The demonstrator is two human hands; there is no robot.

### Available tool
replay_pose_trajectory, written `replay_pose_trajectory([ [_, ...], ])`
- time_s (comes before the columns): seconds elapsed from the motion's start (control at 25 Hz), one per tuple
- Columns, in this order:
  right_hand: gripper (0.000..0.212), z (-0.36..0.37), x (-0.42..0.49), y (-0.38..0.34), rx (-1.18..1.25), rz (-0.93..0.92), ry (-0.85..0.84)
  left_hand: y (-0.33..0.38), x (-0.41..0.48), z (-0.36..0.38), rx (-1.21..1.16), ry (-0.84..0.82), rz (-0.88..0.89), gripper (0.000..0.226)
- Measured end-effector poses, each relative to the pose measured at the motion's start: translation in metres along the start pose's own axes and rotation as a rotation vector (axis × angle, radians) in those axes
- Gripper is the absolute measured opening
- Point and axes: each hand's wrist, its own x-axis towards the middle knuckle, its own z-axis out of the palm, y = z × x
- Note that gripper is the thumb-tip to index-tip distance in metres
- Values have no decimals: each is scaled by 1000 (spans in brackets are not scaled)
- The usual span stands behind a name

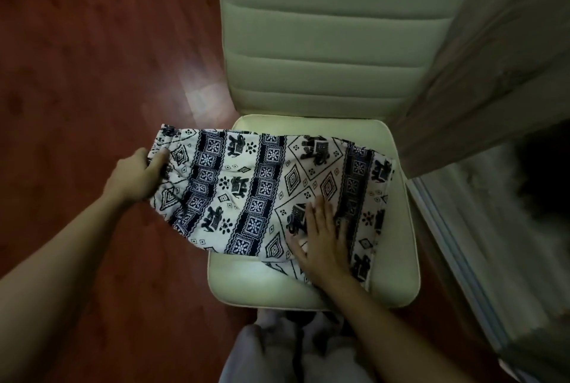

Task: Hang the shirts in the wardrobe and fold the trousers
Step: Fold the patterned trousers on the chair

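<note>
White trousers with a dark blue elephant and diamond print (256,188) lie folded across the seat of a pale green chair (246,284), their left end hanging past the seat's left edge. My left hand (135,175) grips that overhanging end, thumb on top of the cloth. My right hand (320,240) lies flat with straight fingers on the right part of the trousers, pressing them onto the seat. No shirt is in view.
The chair's padded backrest (333,27) rises behind the seat. A reddish wooden floor (92,58) spreads to the left. A pale curtain (493,58) hangs at the right above a sliding-door track (456,243). My legs in light trousers (277,351) stand at the bottom edge.
</note>
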Motion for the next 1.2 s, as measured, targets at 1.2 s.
replay_pose_trajectory([
  [1.2, 100, -32, -25, 66, -11, 86, -259, 191, -127, 131, 221, -32, 463, 67],
])
